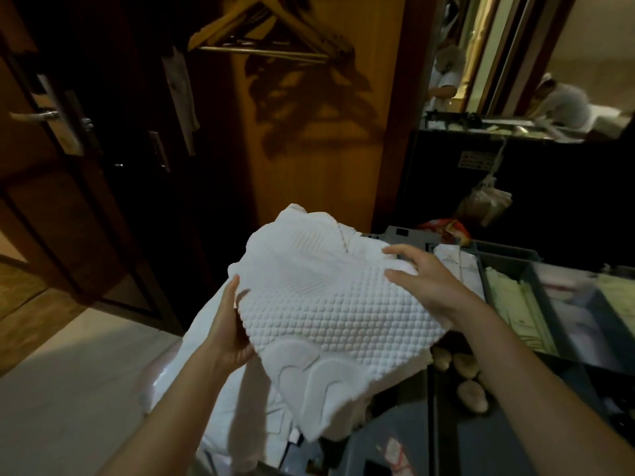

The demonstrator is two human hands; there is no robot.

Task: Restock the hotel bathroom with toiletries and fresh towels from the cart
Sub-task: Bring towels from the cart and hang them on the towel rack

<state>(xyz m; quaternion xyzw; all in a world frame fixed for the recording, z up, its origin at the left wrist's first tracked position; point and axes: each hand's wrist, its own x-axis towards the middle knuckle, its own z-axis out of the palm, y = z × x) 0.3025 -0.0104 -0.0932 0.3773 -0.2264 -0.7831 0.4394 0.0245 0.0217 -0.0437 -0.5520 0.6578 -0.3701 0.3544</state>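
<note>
A folded white towel (316,300) with a raised dot pattern is held up above the grey housekeeping cart (405,438). My left hand (230,331) grips its left edge from below, thumb on top. My right hand (422,280) lies on the towel's upper right part with its fingers spread over the cloth. More white linen (220,389) hangs in a pile under the towel at the cart's left end.
Grey cart trays (536,304) at right hold paper packets and white items. Small tan lumps (470,393) lie on the cart top. A dark wooden door (51,159) stands open at left, wooden hangers (268,32) above. A mirror and counter (515,125) are at back right.
</note>
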